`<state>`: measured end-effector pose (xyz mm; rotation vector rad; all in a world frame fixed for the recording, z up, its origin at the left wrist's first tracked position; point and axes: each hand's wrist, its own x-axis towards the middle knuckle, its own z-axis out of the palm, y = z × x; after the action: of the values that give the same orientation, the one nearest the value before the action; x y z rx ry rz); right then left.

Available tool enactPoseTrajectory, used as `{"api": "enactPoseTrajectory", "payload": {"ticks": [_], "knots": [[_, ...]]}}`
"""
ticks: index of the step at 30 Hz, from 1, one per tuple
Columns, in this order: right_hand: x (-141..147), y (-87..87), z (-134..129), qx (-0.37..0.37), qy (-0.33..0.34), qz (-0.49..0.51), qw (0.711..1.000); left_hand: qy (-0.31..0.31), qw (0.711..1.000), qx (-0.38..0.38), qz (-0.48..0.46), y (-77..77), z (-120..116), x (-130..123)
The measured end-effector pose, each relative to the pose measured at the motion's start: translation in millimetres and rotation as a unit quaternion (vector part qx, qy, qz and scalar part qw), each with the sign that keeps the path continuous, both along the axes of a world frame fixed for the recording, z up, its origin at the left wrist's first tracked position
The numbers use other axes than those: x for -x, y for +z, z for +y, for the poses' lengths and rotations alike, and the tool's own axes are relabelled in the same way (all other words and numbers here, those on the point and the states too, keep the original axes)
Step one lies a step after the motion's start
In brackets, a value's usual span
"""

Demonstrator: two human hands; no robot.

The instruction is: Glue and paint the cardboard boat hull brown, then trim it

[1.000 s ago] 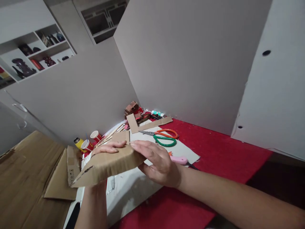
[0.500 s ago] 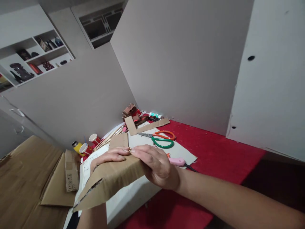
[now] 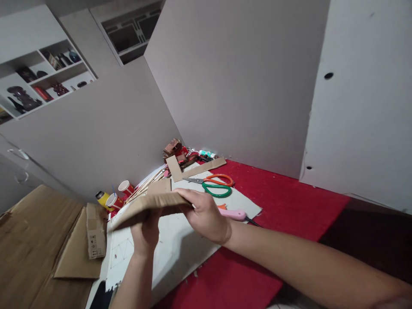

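A bent piece of brown cardboard [image 3: 157, 201] is held up over the white sheet [image 3: 180, 240]. My left hand [image 3: 146, 227] grips it from below, its fingers partly hidden behind the piece. On the right end, my right hand [image 3: 202, 212] has its thumb on top and its other fingers underneath. Just behind the hands lie scissors [image 3: 215, 184] with one orange and one green handle. A tool with a pink handle [image 3: 234, 214] rests beside my right wrist.
Large cardboard sheets [image 3: 35, 244] fill the left side. Two red-and-white cups [image 3: 125, 188] and a yellow bottle [image 3: 102, 198] stand behind. Wooden sticks [image 3: 146, 184] and cardboard strips [image 3: 206, 167] lie farther back on the red cloth [image 3: 273, 206].
The cardboard has tilted, its front face turning up and away, and lies flatter. My left hand has moved from its top edge to underneath. My right hand has shifted slightly left.
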<state>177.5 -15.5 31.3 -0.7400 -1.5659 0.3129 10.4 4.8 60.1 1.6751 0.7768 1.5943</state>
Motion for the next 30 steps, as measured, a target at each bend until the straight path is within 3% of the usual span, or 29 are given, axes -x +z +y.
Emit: {"api": "enactPoseTrajectory", "payload": {"ticks": [6, 11, 14, 17, 19, 22, 24, 26, 30], "knots": [[-3.9, 4.6, 11.8, 0.206, 0.073, -0.064, 0.974, 0.015, 0.989, 0.150, 0.003, -3.7, 17.6, -7.9], [-26.0, 2.6, 16.5, 0.325, 0.076, -0.145, 0.931, 0.008, 0.973, 0.228, 0.023, -9.8, 13.6, -13.2], [-40.1, -0.2, 19.3, 0.381, 0.090, -0.213, 0.895, 0.081, 0.973, 0.215, 0.005, -11.3, 3.0, -0.4], [-41.5, -4.8, 20.8, 0.392, 0.117, -0.295, 0.864, 0.203, 0.973, 0.106, -0.014, -14.2, -24.3, 23.4], [-33.6, -8.8, 20.6, 0.374, 0.143, -0.347, 0.848, 0.227, 0.964, -0.051, 0.132, -19.8, -50.3, 36.1], [-17.4, -14.8, 18.9, 0.333, 0.180, -0.410, 0.830, 0.051, 0.905, -0.141, 0.399, -35.2, -84.7, 41.5], [-11.3, -17.3, 16.9, 0.306, 0.188, -0.443, 0.821, 0.013, 0.846, -0.148, 0.511, -48.3, -96.3, 38.6], [-12.2, -17.8, 13.6, 0.282, 0.171, -0.467, 0.821, 0.019, 0.806, -0.138, 0.575, -60.7, -98.6, 34.9], [-25.6, -16.9, -1.4, 0.229, 0.132, -0.481, 0.836, 0.024, 0.777, -0.140, 0.614, -76.9, -92.4, 31.6]]}}
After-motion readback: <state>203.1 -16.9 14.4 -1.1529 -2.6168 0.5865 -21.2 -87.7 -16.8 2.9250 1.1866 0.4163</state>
